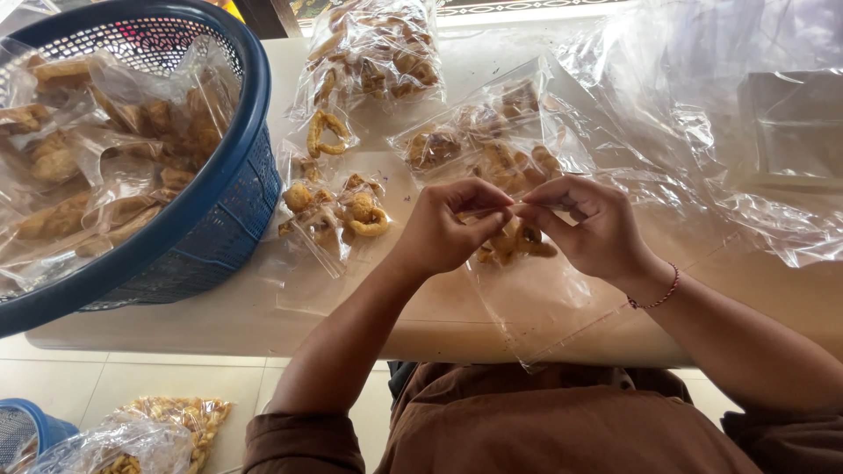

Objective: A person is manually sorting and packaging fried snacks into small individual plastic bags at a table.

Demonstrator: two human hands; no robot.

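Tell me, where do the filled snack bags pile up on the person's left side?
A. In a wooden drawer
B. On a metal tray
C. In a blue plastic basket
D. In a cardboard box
C: the blue plastic basket at the table's left edge holds many clear filled snack bags, beside the left hand.

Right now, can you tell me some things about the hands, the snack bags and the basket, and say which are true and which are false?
1. Both hands, left hand and right hand, pinch the top of a clear plastic bag of fried snacks. True.
2. The round blue plastic basket is empty. False: it holds filled snack bags.
3. A thin red bracelet is on the right wrist. True.
4. The basket sits to the person's right. False: it is on the left.
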